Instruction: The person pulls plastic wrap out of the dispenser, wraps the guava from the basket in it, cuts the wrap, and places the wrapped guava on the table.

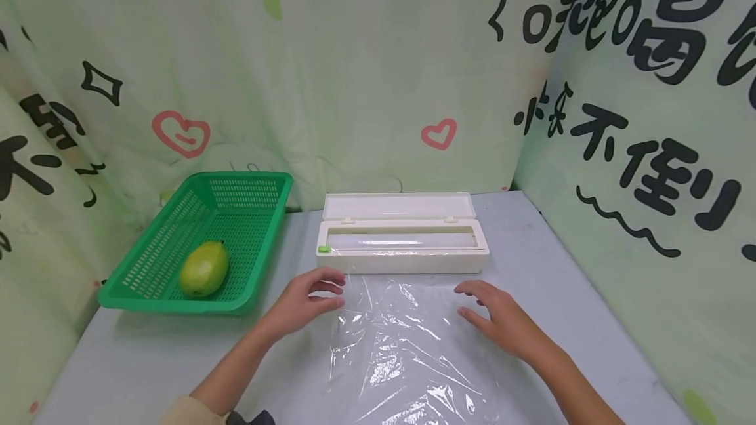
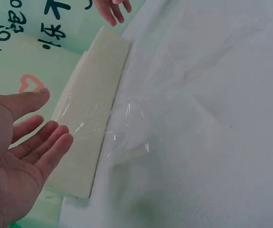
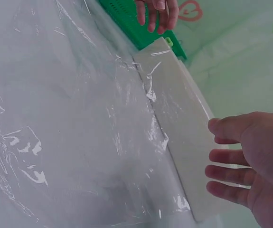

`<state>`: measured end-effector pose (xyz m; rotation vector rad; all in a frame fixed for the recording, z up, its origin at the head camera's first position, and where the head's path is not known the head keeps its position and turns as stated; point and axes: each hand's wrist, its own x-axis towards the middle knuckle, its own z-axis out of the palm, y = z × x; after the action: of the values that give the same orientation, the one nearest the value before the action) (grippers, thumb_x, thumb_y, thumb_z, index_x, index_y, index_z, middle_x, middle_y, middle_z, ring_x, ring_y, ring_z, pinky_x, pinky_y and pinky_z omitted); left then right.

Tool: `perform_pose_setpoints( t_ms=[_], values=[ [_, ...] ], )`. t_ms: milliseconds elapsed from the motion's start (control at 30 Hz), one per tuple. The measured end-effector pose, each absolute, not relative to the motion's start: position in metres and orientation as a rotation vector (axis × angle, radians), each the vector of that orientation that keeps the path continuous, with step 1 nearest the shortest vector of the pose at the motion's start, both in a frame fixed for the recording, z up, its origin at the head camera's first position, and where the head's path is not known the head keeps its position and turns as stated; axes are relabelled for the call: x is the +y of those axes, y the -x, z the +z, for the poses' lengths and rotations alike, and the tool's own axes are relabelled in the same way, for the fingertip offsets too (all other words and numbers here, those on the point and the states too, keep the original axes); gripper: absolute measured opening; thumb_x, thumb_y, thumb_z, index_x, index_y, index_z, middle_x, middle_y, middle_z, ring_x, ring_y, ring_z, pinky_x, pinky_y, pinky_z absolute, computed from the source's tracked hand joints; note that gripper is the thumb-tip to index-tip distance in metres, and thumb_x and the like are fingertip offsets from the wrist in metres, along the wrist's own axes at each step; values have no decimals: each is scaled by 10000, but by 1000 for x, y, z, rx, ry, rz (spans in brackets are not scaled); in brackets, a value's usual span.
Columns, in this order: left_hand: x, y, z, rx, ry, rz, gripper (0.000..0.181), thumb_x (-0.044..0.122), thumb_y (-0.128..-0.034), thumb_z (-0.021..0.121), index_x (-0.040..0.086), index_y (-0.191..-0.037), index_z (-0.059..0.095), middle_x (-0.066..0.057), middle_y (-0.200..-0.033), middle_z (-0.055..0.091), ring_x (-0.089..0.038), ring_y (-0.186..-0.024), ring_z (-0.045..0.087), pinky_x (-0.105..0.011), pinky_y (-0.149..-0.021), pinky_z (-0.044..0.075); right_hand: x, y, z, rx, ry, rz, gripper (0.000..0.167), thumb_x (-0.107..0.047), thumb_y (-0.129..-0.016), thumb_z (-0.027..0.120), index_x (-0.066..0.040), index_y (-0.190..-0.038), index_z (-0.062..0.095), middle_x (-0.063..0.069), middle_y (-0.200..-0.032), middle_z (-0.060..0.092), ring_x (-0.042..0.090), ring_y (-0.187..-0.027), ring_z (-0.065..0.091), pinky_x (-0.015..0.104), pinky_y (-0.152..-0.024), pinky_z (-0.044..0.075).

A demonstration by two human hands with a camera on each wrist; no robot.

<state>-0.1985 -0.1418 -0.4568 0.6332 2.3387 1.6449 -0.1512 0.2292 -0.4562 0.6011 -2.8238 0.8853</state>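
A sheet of clear plastic wrap (image 1: 407, 353) stretches from the white wrap dispenser (image 1: 407, 261) over the front of the table, wrinkled and shiny. The dispenser's lid (image 1: 398, 206) is tipped back, and a roll (image 1: 401, 241) shows inside. My left hand (image 1: 310, 297) hovers near the dispenser's left front corner, fingers loosely bent with nothing between them. On the other side, my right hand (image 1: 502, 320) is held by the sheet's right edge, its fingers relaxed and holding nothing. Both wrist views show the empty palms, the left hand (image 2: 22, 156) and the right hand (image 3: 255, 161), beside the dispenser.
A green plastic basket (image 1: 260, 267) stands at the table's left, holding one yellow-green fruit (image 1: 204, 269). A small green slider (image 1: 323, 249) sits at the dispenser's left end. Printed curtains (image 1: 354, 84) hang behind the grey-white table (image 1: 590, 320) and along its sides.
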Motion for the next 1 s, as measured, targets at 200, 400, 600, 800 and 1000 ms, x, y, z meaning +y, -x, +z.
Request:
perform_pose_setpoints(
  t_ms=[200, 400, 600, 800, 1000],
  values=[
    [-142, 208, -464, 2312, -594, 1645, 446, 119, -855, 725, -44, -1234, 557, -243, -1241, 601, -394, -1122, 617, -201, -876, 539, 230, 164, -465, -2850, -563, 873, 324, -150, -889, 682, -70, -1196, 621, 36, -1174, 656, 260, -1053, 631, 409, -858, 546],
    [-144, 216, -473, 2362, -577, 1580, 436, 148, -866, 715, -30, -1236, 569, -211, -1231, 622, -314, -1097, 645, -167, -856, 515, 229, 175, -473, -2867, -530, 841, 311, -149, -887, 682, -61, -1181, 630, 58, -1154, 665, 255, -1048, 630, 419, -853, 542],
    [-144, 223, -479, 2355, -509, 1564, 429, 179, -870, 715, 1, -1237, 580, -186, -1225, 632, -284, -1102, 646, -216, -865, 522, 230, 182, -478, -2865, -518, 838, 280, -137, -884, 684, -57, -1149, 643, 79, -1119, 674, 268, -1017, 635, 421, -838, 541],
    [-148, 228, -485, 2394, -394, 1568, 445, 179, -864, 720, 11, -1250, 573, -170, -1264, 616, -313, -1134, 627, -298, -861, 554, 233, 190, -475, -2914, -438, 834, 286, -150, -897, 669, -43, -1160, 640, 119, -1155, 660, 293, -1023, 632, 460, -861, 534],
    [-150, 231, -488, 2433, -354, 1561, 441, 153, -866, 713, 21, -1260, 566, -170, -1278, 605, -316, -1135, 623, -342, -892, 543, 237, 198, -477, -2916, -432, 817, 265, -121, -890, 672, -31, -1138, 646, 125, -1095, 670, 287, -994, 630, 462, -846, 533]
  ],
)
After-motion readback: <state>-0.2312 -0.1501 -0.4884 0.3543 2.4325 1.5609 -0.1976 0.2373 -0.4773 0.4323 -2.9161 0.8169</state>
